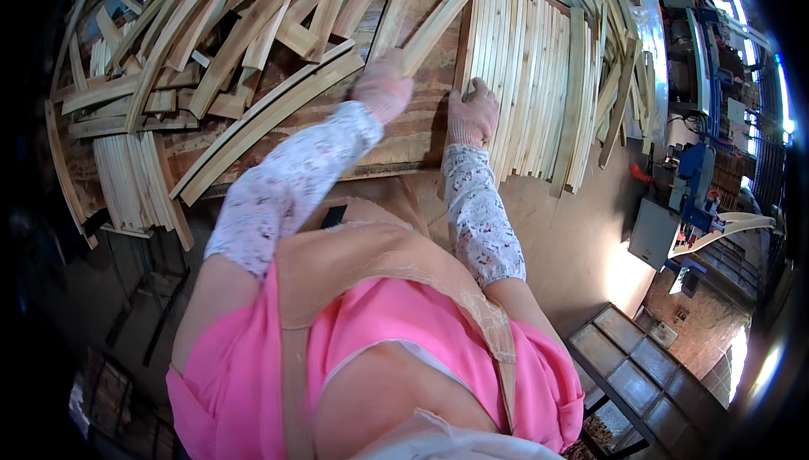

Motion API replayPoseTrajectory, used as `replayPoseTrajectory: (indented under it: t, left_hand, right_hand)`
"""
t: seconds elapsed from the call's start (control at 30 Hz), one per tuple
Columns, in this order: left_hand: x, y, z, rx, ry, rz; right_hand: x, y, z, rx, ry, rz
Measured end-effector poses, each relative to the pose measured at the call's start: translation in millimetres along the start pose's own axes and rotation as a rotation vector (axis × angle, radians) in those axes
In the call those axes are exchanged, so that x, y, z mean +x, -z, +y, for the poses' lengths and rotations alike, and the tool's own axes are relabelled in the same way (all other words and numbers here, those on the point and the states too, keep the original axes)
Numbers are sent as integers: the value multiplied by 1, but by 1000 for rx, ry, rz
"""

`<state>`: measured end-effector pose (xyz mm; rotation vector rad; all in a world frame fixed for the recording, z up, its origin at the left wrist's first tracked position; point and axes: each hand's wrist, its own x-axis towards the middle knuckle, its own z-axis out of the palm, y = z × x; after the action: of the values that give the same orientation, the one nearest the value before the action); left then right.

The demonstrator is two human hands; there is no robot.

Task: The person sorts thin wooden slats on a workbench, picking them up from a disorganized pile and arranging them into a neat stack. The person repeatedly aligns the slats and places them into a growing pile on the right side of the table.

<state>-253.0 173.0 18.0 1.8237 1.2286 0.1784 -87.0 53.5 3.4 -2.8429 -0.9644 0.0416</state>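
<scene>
A pale wooden strip (pixel 447 18) slants across the work table, its near end at my left hand (pixel 383 88). The fingers of that hand are closed on the strip and look slightly blurred. My right hand (pixel 474 115) is at the left edge of a tight row of wooden strips (pixel 522 81), with curled fingers gripping the near ends there. A darker board edge (pixel 463 47) runs along the row's left side. Both hands seem to wear pinkish gloves, below patterned white sleeves.
Loose wooden strips (pixel 244 30) are heaped on the left of the brown table (pixel 371 152). Two long curved strips (pixel 270 119) lie near its front edge. Another bundle (pixel 135 178) is at the far left. Machines (pixel 695 173) and a metal-framed rack (pixel 632 359) stand right.
</scene>
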Motion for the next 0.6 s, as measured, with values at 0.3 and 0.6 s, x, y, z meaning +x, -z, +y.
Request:
replayPoseTrajectory:
  t: [0.3, 0.6]
  left_hand:
    - [8, -59, 46, 338, -207, -318]
    - [66, -29, -12, 521, -95, 215]
  right_hand:
    - [10, 18, 22, 242, 46, -206]
    - [11, 21, 16, 242, 56, -181]
